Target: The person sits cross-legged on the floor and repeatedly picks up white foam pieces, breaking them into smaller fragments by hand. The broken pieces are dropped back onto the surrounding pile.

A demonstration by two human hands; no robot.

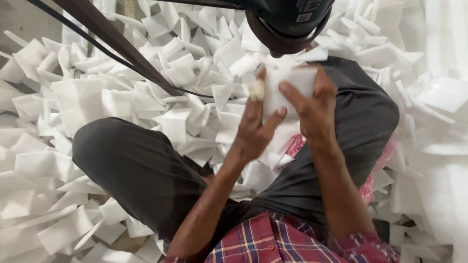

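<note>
A seated person grips a white foam sheet point(287, 90) over the lap, left hand point(253, 129) and right hand point(314, 107) clasping its opposite edges, apparently to keep it taut. Loose foam pieces point(87, 97) lie heaped around the dark trousers point(141, 170).

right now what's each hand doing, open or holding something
Left hand: closed on the white foam sheet, thumb across its front.
Right hand: closed on the same white foam sheet, gripping its right side.
</note>
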